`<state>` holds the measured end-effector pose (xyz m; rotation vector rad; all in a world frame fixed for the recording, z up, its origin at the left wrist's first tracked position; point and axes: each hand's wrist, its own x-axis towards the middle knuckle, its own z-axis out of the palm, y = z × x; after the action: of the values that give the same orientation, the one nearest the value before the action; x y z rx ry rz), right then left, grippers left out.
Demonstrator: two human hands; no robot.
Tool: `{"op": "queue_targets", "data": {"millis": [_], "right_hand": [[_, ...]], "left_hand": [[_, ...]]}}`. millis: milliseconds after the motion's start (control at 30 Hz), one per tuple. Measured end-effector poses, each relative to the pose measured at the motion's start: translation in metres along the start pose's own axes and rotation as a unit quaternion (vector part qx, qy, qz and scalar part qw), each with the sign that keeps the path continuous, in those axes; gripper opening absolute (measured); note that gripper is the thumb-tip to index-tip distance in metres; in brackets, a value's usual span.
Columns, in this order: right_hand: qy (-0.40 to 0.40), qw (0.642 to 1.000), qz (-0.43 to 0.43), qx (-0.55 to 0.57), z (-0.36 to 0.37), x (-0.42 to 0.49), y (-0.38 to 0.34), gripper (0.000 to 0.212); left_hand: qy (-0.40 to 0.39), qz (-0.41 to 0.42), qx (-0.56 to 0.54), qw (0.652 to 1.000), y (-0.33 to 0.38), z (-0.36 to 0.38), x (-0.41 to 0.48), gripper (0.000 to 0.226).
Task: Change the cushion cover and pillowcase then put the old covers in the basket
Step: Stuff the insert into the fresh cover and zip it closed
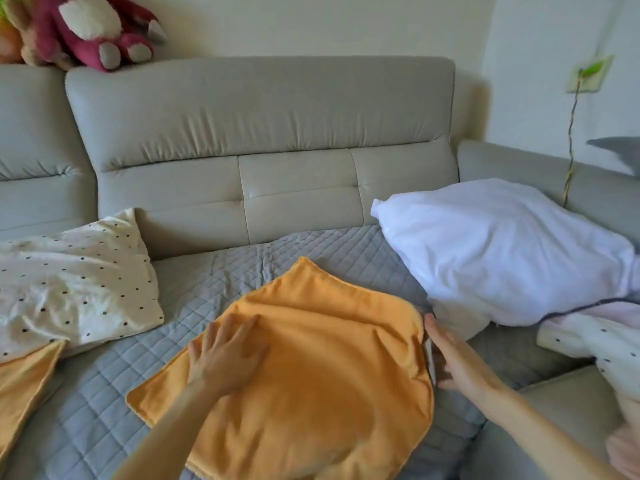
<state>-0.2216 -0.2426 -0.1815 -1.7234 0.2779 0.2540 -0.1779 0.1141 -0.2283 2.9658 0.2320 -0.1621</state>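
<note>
Left hand [225, 355] lies flat with fingers spread on the orange cushion [311, 375], pressing its near-left part. Right hand [457, 362] has straight fingers held together, laid along the cushion's right edge at 3 o'clock. The cushion sits at picture centre on a grey quilted throw [207, 278] covering a beige sofa [259, 126]. A bare white pillow [502, 254] rests at 2 o'clock, just beside the cushion. A cream dotted pillow [76, 282] lies at 9 o'clock, an orange cover [24, 386] at 8 o'clock. A dotted cloth [595, 341] bunches at 4 o'clock. A pink plush toy [100, 32] sits at 11 o'clock.
</note>
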Motion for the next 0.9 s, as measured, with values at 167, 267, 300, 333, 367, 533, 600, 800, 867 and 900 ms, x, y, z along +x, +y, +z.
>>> {"op": "queue_targets", "data": {"millis": [167,267,300,333,367,533,600,800,867,900], "right_hand": [[0.024,0.999,-0.019,0.042,-0.008,0.004,0.006,0.078],[0.086,0.99,-0.052,-0.095,-0.01,0.014,0.011,0.047],[0.11,0.976,-0.062,-0.178,-0.008,0.015,0.012,0.036],[0.135,0.96,-0.077,-0.231,-0.006,0.017,0.011,0.029],[0.163,0.952,-0.097,-0.242,-0.005,0.017,0.008,0.025],[0.289,0.922,-0.204,-0.16,-0.017,0.022,-0.019,0.016],[0.28,0.914,-0.187,-0.227,-0.019,0.025,-0.014,0.023],[0.185,0.835,-0.087,-0.512,-0.013,0.024,0.008,0.047],[0.179,0.841,-0.086,-0.503,-0.014,0.02,-0.001,0.039],[0.177,0.847,-0.089,-0.493,-0.014,0.018,-0.008,0.034]], "left_hand": [[0.074,-0.09,-0.043,0.992,-0.027,-0.006,-0.002,0.081],[0.06,-0.098,-0.175,0.978,-0.019,-0.014,0.001,0.069],[0.03,-0.095,-0.178,0.979,-0.019,-0.015,0.003,0.067],[-0.004,-0.087,-0.166,0.982,-0.02,-0.019,0.002,0.064],[-0.034,-0.078,-0.168,0.982,-0.022,-0.025,0.001,0.061],[-0.274,-0.076,-0.156,0.946,-0.042,-0.06,-0.026,0.048],[-0.277,-0.093,-0.2,0.935,-0.042,-0.056,-0.029,0.04],[-0.046,-0.08,-0.353,0.931,0.005,-0.025,-0.004,0.061],[-0.008,-0.07,-0.318,0.945,0.016,-0.02,-0.005,0.053],[0.002,-0.067,-0.315,0.947,0.02,-0.024,-0.004,0.048]]}}
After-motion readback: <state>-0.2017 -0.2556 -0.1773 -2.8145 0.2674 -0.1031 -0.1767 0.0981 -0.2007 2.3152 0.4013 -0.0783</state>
